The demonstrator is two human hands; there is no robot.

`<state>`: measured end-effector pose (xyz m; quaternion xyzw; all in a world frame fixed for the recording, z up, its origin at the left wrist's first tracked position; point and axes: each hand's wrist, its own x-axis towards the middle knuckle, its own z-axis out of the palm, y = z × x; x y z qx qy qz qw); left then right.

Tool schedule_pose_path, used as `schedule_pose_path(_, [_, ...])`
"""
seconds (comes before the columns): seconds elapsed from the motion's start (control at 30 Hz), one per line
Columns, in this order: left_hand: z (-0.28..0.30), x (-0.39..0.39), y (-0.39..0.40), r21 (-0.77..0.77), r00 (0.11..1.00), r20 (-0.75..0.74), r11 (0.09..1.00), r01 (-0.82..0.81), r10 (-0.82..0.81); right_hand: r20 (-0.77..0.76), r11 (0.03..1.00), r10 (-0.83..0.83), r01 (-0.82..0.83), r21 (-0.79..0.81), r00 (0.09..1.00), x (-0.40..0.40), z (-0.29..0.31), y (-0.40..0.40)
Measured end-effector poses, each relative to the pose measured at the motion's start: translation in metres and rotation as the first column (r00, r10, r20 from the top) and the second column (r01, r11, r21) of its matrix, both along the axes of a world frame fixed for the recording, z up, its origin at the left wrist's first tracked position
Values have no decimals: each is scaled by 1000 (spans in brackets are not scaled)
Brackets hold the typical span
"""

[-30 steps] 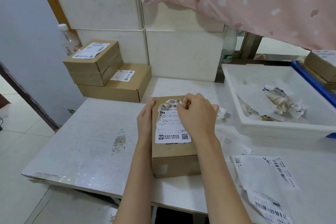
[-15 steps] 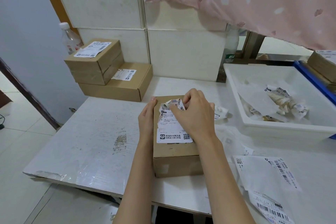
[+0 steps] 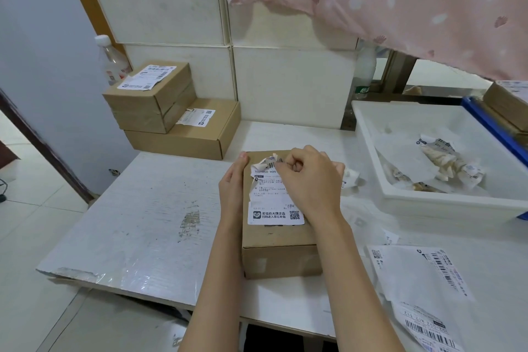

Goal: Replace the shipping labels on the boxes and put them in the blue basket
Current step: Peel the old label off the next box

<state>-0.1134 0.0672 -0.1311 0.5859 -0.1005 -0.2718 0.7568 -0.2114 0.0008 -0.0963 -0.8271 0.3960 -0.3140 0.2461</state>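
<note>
A brown cardboard box (image 3: 278, 248) stands on the white table in front of me. Its white shipping label (image 3: 271, 206) is torn and curled up at the far end. My right hand (image 3: 310, 180) pinches that curled far edge of the label with curled fingers. Against the box's left side lies my left hand (image 3: 233, 188), fingers straight. The blue basket (image 3: 491, 123) shows only as a rim at the far right, with a labelled box (image 3: 511, 100) in it.
Two labelled boxes (image 3: 160, 103) are stacked at the back left, a plastic bottle (image 3: 111, 63) behind them. A white tray (image 3: 445, 203) with crumpled old labels sits on the right. Fresh label sheets (image 3: 423, 274) lie at the front right. A pink curtain hangs above.
My right hand has kept working at the label's far edge, shifting slightly right. More of the label's upper print now shows. The left hand has stayed against the box.
</note>
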Motion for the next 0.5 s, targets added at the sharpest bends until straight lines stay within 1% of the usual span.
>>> schedule_pose_path(0.1, [0, 0, 0, -1, 1000, 1, 1000, 14, -14, 77, 997, -71, 72, -11, 994, 1, -1, 0])
schedule_pose_path(0.13, [-1, 0, -1, 2, 1000, 2, 1000, 16, -16, 92, 997, -71, 73, -23, 993, 1, -1, 0])
schedule_pose_path(0.2, [-1, 0, 0, -2, 1000, 7, 1000, 22, -22, 72, 996, 28, -22, -88, 997, 2, -2, 0])
schedule_pose_path(0.27, [-4, 2, -1, 0, 999, 42, 1000, 22, -22, -25, 962, 180, -181, -206, 983, 4, -4, 1])
schedule_pose_path(0.3, [-6, 4, -1, 19, 997, 70, 999, 25, -26, -69, 939, 237, -246, -240, 969, 5, -6, 2])
schedule_pose_path(0.33, [-7, 4, -2, 41, 995, 92, 999, 22, -26, -96, 926, 276, -291, -240, 956, 5, -8, 3])
schedule_pose_path(0.4, [-7, 3, -1, 50, 996, 85, 999, 8, -12, -101, 927, 302, -317, -202, 948, 6, -11, 2])
schedule_pose_path(0.47, [-7, 4, -1, 42, 998, 62, 999, 5, -8, -89, 937, 281, -293, -188, 955, 5, -13, 0])
schedule_pose_path(0.5, [-8, 5, -2, 44, 997, 74, 999, 8, -11, -80, 941, 274, -284, -183, 958, 5, -13, 0])
